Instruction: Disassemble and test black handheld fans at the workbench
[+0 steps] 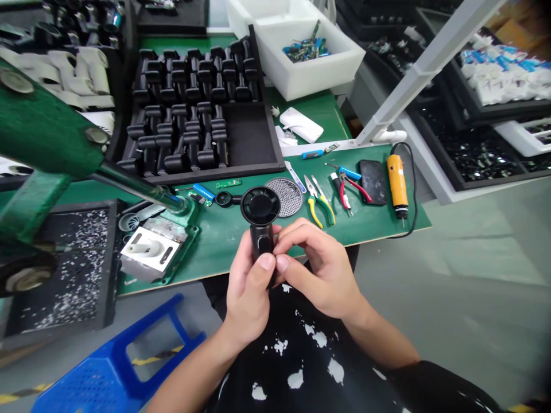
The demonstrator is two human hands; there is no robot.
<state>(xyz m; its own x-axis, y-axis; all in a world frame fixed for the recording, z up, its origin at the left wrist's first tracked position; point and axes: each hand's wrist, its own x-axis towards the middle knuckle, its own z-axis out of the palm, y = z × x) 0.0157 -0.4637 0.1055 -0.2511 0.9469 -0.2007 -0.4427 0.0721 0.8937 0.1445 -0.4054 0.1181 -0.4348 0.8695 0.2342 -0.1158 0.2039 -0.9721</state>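
Note:
A black hand-held fan (260, 213) with a round head stands upright in front of me, just over the green table's (241, 229) near edge. My left hand (248, 287) is wrapped around its handle, thumb pressed on the front. My right hand (321, 267) grips the same handle from the right, its thumb meeting the left one. A round grey grille (285, 196) lies on the table just behind the fan head.
A black tray (253, 137) of several black fan bodies sits behind. Yellow pliers (319, 201), red cutters (346, 190), a black phone (372, 181) and an orange electric screwdriver (396, 182) lie to the right. A green press (51, 149) stands left, a blue stool (116, 361) below.

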